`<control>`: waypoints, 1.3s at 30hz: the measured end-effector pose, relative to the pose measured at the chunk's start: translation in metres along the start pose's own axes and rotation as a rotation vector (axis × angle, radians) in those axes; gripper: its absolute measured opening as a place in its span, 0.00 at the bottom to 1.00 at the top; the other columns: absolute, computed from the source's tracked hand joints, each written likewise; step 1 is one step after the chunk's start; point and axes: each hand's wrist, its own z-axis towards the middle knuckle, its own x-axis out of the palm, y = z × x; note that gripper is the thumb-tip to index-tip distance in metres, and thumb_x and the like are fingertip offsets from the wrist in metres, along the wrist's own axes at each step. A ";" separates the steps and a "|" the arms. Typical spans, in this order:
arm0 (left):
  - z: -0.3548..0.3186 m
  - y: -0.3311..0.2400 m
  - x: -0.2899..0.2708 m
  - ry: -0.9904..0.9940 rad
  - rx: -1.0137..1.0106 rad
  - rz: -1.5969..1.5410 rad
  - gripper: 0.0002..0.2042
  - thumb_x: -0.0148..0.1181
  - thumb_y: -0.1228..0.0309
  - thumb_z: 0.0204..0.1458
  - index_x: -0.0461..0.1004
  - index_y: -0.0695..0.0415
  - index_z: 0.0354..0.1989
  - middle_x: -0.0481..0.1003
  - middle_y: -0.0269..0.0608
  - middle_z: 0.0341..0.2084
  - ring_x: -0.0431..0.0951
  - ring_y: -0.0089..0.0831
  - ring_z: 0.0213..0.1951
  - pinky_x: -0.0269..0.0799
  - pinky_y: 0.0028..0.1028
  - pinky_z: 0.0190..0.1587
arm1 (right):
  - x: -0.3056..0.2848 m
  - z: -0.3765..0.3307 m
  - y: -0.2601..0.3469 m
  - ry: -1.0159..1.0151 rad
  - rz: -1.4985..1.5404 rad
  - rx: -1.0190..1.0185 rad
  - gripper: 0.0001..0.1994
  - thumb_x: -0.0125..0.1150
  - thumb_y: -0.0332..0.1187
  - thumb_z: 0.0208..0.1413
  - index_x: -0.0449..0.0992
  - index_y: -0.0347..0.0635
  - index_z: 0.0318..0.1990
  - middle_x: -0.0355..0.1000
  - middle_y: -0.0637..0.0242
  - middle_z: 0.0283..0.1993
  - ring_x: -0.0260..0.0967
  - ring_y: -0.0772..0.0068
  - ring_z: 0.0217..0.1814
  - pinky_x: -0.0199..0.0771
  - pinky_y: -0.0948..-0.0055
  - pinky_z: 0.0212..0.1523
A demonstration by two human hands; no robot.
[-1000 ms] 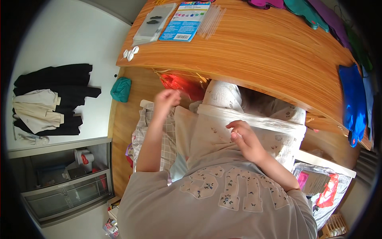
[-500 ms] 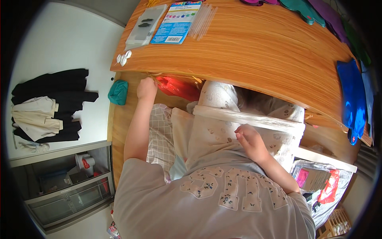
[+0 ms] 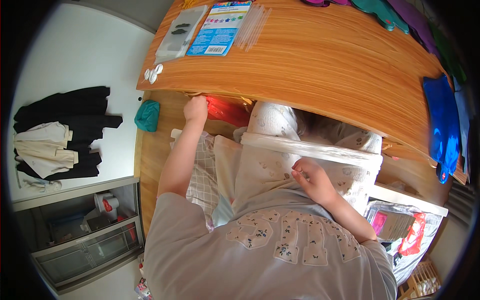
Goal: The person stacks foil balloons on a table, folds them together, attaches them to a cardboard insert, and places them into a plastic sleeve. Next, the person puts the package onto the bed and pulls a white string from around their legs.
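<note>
My left hand is at the front edge of the wooden table, on the left, with the fingers curled closed. Their tips are hidden, so what they hold cannot be made out. Right beside it, under the table edge, hangs a crumpled red plastic bag, with small gold-coloured pieces near its top. Above my lap, my right hand hovers with its fingers loosely curled in and the thumb against them; nothing shows in it. A rolled white band of cloth or plastic lies across my patterned trousers, just beyond that hand.
On the table's left lie a blue-and-white printed package, clear plastic sleeves, thin clear strips and small white rolls. Shiny blue foil pieces hang over the right edge. A teal bag rests on the floor at left.
My left hand has moved a little to the right along the table edge, closer over the red bag. My right hand has barely shifted.
</note>
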 end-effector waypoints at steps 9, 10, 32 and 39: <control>-0.012 0.002 0.041 -0.175 -0.316 -0.758 0.10 0.58 0.64 0.59 0.82 0.56 0.35 0.82 0.47 0.28 0.85 0.40 0.31 0.78 0.35 0.34 | -0.007 -0.007 -0.008 -0.012 0.081 0.154 0.07 0.61 0.31 0.62 0.75 0.35 0.37 0.73 0.59 0.41 0.72 0.58 0.41 0.73 0.67 0.42; -0.010 0.006 0.044 -0.066 -0.314 -0.779 0.11 0.56 0.63 0.60 0.81 0.57 0.37 0.82 0.47 0.28 0.85 0.39 0.29 0.78 0.35 0.34 | -0.009 -0.007 -0.008 -0.011 0.079 0.154 0.07 0.61 0.31 0.62 0.75 0.35 0.37 0.73 0.59 0.41 0.72 0.58 0.41 0.73 0.67 0.42; -0.027 0.008 0.015 -0.121 -0.116 -0.300 0.16 0.58 0.50 0.59 0.83 0.48 0.42 0.82 0.43 0.39 0.81 0.47 0.42 0.77 0.43 0.41 | -0.073 0.016 -0.048 -0.075 -0.655 0.072 0.05 0.65 0.33 0.55 0.82 0.47 0.37 0.77 0.68 0.41 0.72 0.59 0.48 0.70 0.59 0.49; -0.030 0.002 0.019 0.041 -0.079 -0.262 0.19 0.54 0.48 0.62 0.81 0.49 0.46 0.81 0.46 0.41 0.80 0.51 0.43 0.77 0.43 0.43 | -0.066 0.016 -0.047 -0.159 -0.589 0.089 0.03 0.63 0.31 0.55 0.80 0.44 0.34 0.77 0.66 0.39 0.72 0.57 0.47 0.71 0.57 0.49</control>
